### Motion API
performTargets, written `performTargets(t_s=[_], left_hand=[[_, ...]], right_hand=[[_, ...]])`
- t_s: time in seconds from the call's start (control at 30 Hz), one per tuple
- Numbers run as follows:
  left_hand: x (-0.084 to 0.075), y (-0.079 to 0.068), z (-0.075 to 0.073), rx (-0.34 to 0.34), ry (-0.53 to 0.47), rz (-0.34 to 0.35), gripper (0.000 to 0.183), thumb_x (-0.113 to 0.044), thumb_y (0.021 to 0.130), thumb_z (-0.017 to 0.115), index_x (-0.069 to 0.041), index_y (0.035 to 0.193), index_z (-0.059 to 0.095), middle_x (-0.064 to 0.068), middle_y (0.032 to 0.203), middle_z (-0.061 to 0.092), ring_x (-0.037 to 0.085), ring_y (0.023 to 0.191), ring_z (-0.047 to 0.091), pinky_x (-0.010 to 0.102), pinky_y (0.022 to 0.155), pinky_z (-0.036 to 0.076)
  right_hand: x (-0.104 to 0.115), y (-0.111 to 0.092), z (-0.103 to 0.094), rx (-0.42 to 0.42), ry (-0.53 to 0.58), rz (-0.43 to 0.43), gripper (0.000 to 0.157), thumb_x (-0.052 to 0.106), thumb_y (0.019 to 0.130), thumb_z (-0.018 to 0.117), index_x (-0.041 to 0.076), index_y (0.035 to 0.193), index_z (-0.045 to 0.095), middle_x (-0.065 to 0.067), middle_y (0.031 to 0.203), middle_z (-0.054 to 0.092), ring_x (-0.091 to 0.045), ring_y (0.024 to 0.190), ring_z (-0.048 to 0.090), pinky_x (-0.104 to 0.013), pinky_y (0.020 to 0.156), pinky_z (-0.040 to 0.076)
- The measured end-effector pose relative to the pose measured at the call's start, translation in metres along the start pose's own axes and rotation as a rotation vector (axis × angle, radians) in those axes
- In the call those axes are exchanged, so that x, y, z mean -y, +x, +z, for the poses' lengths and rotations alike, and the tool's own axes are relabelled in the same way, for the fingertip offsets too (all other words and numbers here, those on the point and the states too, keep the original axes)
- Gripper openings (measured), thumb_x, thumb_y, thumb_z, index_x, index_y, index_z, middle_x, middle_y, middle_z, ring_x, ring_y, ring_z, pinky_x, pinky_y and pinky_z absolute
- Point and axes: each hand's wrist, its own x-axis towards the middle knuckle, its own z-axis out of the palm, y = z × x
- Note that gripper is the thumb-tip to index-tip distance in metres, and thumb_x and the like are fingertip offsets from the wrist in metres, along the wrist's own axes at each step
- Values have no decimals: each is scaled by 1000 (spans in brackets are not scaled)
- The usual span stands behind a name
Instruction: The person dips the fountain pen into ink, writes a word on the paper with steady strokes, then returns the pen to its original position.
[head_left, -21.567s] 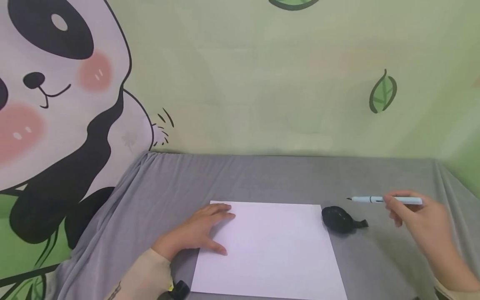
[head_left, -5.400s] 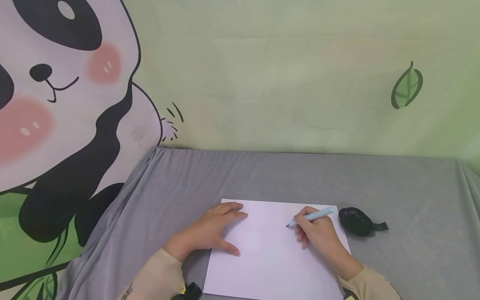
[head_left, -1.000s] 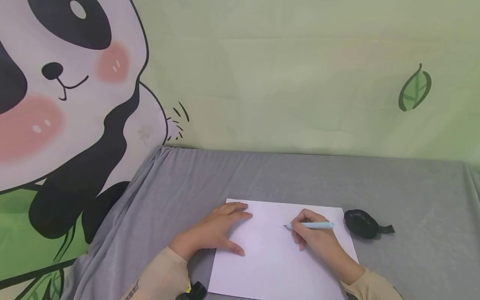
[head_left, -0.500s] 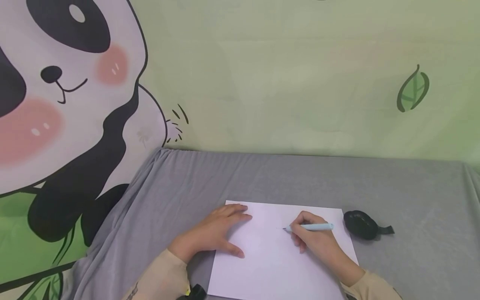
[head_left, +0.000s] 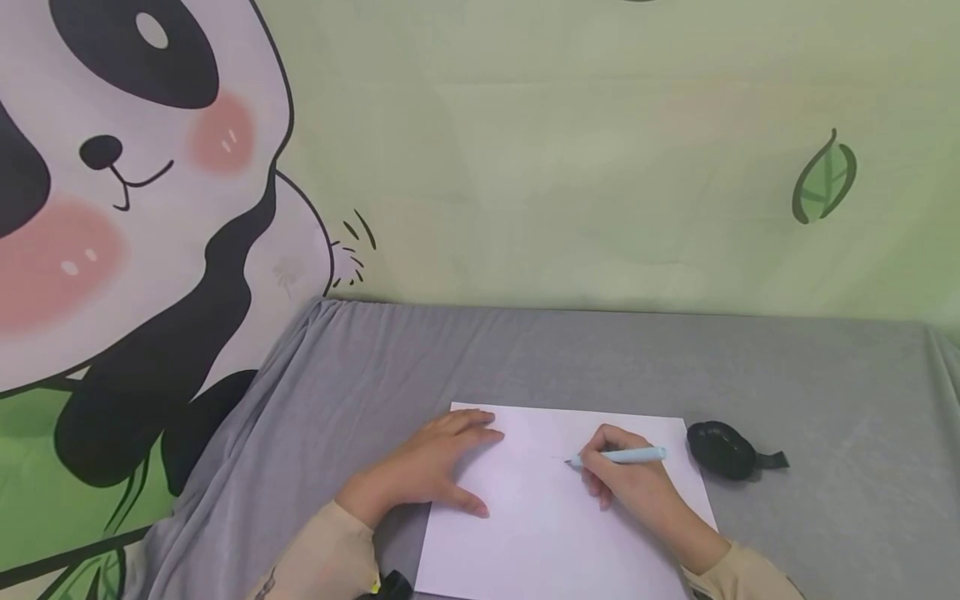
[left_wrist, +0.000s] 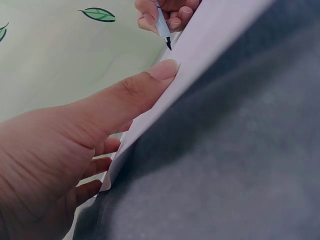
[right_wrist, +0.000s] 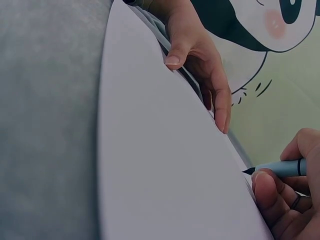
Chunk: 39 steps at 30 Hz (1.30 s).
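A white sheet of paper [head_left: 517, 533] lies on the grey cloth. My left hand [head_left: 431, 462] rests spread on its left edge, thumb and fingers apart; the left wrist view shows the thumb [left_wrist: 135, 92] on the sheet. My right hand [head_left: 626, 467] pinches a light blue pen [head_left: 637, 455] between thumb and fingers. Its dark nib [right_wrist: 248, 171] points left, at or just above the upper middle of the paper. A very faint short line shows beside the nib in the head view. Whether the nib touches the paper I cannot tell.
A glossy black oval object [head_left: 722, 450] with a short flared tail lies just right of the paper. Grey cloth [head_left: 600, 358] covers the table up to a green wall [head_left: 525, 183] with a panda picture [head_left: 172, 275]. A small black item [head_left: 393, 586] sits by the left sleeve.
From the far right, my right hand has brought the pen over the paper, and faint marks have appeared there. Over the last second the nib has barely shifted. My left hand stays put.
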Motion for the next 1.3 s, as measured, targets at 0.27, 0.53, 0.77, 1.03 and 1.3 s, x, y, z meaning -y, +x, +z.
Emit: performTargets(t_s=[0.27, 0.53, 0.77, 1.03, 1.3], left_hand=[[-1, 0, 0, -9, 5, 11, 84, -48, 67, 83, -17, 138, 51, 7, 151, 40, 31, 142, 33, 53, 114, 28], [1, 0, 1, -16, 15, 10, 85, -48, 66, 83, -17, 138, 51, 6, 151, 40, 30, 142, 33, 53, 114, 28], [1, -1, 1, -20, 11, 12, 85, -48, 66, 83, -18, 138, 51, 6, 151, 40, 30, 142, 33, 52, 114, 29], [0, 0, 0, -23, 18, 18, 84, -49, 66, 82, -17, 138, 51, 6, 150, 41, 30, 142, 34, 52, 113, 29], [0, 0, 0, -23, 9, 22, 83, -48, 67, 82, -17, 138, 51, 7, 150, 41, 30, 141, 34, 52, 113, 29]], right_hand=[[-1, 0, 0, 11, 7, 0, 10, 3, 88, 58, -5, 82, 55, -7, 61, 57, -10, 48, 54, -24, 43, 49], [-1, 0, 0, 14, -5, 14, 10, 4, 87, 58, -4, 83, 56, -7, 62, 57, -10, 49, 54, -24, 43, 49], [0, -1, 0, 33, -6, 8, 10, 4, 87, 58, -5, 83, 55, -7, 62, 57, -9, 49, 54, -24, 43, 48], [1, -3, -1, 68, -15, -2, 12, 5, 88, 58, -6, 84, 55, -8, 63, 58, -9, 49, 54, -24, 43, 49], [1, -4, 0, 82, -10, -2, 12, 5, 88, 58, -5, 84, 55, -8, 64, 58, -8, 48, 52, -24, 42, 49]])
